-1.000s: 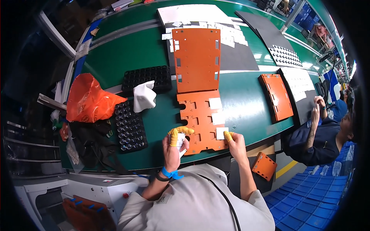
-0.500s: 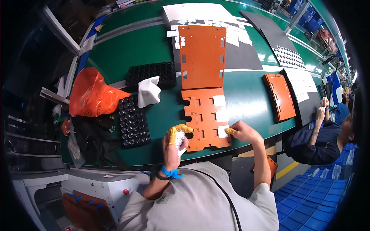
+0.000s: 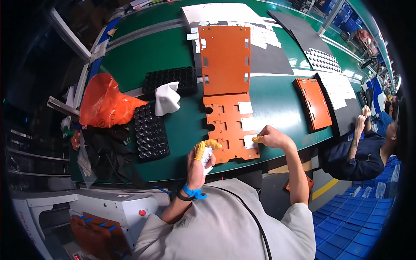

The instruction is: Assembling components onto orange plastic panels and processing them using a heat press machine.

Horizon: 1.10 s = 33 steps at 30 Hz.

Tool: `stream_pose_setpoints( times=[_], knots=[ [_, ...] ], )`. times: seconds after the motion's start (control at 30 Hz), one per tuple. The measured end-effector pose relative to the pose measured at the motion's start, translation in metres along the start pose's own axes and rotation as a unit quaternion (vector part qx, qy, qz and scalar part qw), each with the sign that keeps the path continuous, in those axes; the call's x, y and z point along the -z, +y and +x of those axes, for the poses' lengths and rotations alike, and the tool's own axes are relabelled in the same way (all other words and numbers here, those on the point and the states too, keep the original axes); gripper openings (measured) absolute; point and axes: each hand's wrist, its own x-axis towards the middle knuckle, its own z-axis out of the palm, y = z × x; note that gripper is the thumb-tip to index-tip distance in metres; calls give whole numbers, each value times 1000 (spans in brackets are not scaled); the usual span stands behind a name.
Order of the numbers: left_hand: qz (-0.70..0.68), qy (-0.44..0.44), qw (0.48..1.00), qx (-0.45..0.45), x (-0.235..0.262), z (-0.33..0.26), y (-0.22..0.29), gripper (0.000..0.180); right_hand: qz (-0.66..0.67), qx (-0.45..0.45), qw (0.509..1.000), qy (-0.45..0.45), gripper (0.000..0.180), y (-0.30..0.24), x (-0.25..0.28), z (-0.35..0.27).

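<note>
An orange fixture lies open in front of me, its flat base plate (image 3: 225,132) nearest and its lid (image 3: 224,60) standing up behind. Down the right side of the base sit three white cards; the far card (image 3: 245,107) and middle card (image 3: 248,125) lie flat. My right hand (image 3: 275,138), yellow covers on its fingertips, pinches at the right edge of the nearest card (image 3: 250,141). Left of the base's near corner, my left hand (image 3: 197,164), also in yellow finger covers, is closed around a small stack of white cards (image 3: 207,159).
Left are a black tray (image 3: 151,132) with round pockets, another black tray (image 3: 171,79), a white crumpled cloth (image 3: 167,99) and an orange bag (image 3: 106,102). Scattered white cards (image 3: 264,35) lie behind the lid. To the right are another orange fixture (image 3: 313,104) and a co-worker (image 3: 362,149).
The whole view has shifted slightly. My right hand stays at the nearest card's edge, and my left hand keeps the stack, now nearer the base plate's corner.
</note>
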Motion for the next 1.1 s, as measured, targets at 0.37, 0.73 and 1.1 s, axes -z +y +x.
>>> stream_pose_setpoints(
  times=[0.37,0.73,1.1],
  knots=[
    [-142,14,986,89,4,-11,-3,46,-7,393,856,334,29,-88,-47,-66],
    [-124,64,984,107,27,-19,12,42,-132,531,823,153,54,-160,-94,-39],
    [-191,19,977,96,99,-34,30,45,-86,566,820,14,54,-219,-97,-18]
  ],
)
